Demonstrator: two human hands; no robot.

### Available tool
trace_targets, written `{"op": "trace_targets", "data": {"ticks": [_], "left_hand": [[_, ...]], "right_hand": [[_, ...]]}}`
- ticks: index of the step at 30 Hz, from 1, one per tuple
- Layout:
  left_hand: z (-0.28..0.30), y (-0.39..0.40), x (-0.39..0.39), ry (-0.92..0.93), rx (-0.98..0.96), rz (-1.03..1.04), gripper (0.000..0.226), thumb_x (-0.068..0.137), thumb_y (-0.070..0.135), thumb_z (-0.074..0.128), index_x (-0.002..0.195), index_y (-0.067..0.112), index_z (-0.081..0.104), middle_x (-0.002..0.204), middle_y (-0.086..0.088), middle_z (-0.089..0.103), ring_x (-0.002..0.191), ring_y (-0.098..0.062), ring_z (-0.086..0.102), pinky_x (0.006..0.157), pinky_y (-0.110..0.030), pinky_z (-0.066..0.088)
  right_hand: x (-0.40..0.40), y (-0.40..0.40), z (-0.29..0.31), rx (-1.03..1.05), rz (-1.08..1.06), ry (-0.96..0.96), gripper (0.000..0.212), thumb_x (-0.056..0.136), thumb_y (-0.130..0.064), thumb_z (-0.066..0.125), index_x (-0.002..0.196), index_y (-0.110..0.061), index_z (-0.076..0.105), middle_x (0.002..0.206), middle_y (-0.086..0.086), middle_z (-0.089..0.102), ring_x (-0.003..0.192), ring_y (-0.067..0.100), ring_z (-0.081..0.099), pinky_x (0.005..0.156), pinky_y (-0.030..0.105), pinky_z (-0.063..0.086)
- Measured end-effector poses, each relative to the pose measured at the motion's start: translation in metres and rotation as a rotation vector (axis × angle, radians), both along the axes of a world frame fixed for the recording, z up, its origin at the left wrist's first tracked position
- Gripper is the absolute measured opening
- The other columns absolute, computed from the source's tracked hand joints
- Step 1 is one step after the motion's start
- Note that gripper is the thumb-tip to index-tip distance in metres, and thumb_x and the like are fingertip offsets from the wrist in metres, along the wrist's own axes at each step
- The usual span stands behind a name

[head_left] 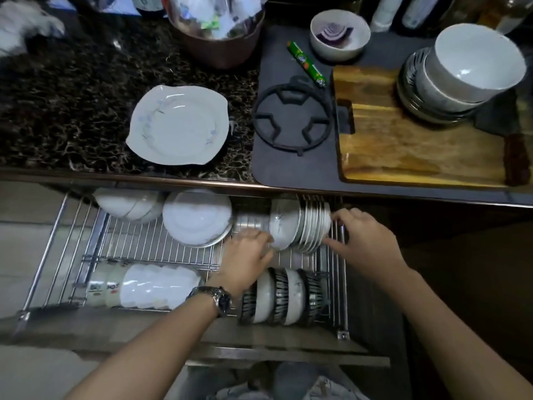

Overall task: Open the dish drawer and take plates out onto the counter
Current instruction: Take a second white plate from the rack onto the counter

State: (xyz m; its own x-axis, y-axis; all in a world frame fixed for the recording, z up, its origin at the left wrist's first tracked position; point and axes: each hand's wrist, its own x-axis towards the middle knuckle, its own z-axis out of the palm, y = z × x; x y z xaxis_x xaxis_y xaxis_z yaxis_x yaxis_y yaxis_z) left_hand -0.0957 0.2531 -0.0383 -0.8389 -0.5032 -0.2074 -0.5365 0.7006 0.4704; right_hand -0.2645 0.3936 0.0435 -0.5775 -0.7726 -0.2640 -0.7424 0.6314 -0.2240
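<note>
Plates (313,226), white and ribbed, stand on edge, fingers (340,216) of both hands clamped on them.

Both forearms bare, no sleeves in view. Left hand (245,256): metal-link wristwatch (215,298), dark dial, at the wrist. Right hand (362,236): nothing worn, no rings seen.

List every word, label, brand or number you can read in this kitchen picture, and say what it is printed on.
No text reads clearly.
Green tube on the stovetop: printed wrapper, blurred.
Printed cups in the drawer rack: marks too small.
Bottles behind the stove: labels cut off, unreadable.
Wristwatch: dial unreadable.
</note>
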Motion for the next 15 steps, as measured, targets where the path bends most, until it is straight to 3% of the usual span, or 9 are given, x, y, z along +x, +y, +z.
{"op": "trace_targets", "data": {"ticks": [5, 9, 15], "left_hand": [[-0.024, 0.014, -0.036, -0.068, 0.093, 0.128, 0.028, 0.09, 0.033, 0.052, 0.115, 0.02, 0.058, 0.119, -0.001, 0.063, 0.105, -0.024, 0.061, 0.084, -0.038, 0.051], [-0.046, 0.017, -0.06, -0.021, 0.294, 0.297, 0.031, 0.088, 0.035, 0.058, 0.116, 0.021, 0.058, 0.114, 0.0, 0.066, 0.101, -0.02, 0.063, 0.078, -0.028, 0.048], [-0.085, 0.015, -0.083, 0.041, 0.461, 0.437, 0.034, 0.088, 0.033, 0.061, 0.118, 0.019, 0.059, 0.113, -0.005, 0.068, 0.098, -0.021, 0.065, 0.085, -0.031, 0.05]], "right_hand": [[-0.009, 0.013, -0.024, -0.026, 0.034, -0.064, 0.042, 0.082, -0.046, 0.062, 0.116, -0.022, 0.051, 0.105, -0.001, 0.06, 0.099, 0.017, 0.058, 0.078, 0.033, 0.053], [-0.015, 0.015, -0.048, -0.01, 0.01, -0.131, 0.046, 0.081, -0.047, 0.063, 0.119, -0.026, 0.048, 0.112, -0.001, 0.059, 0.102, 0.015, 0.057, 0.082, 0.035, 0.053], [-0.018, 0.01, -0.077, -0.023, -0.012, -0.183, 0.05, 0.079, -0.05, 0.064, 0.119, -0.025, 0.05, 0.113, 0.001, 0.06, 0.101, 0.02, 0.06, 0.079, 0.039, 0.054]]}}
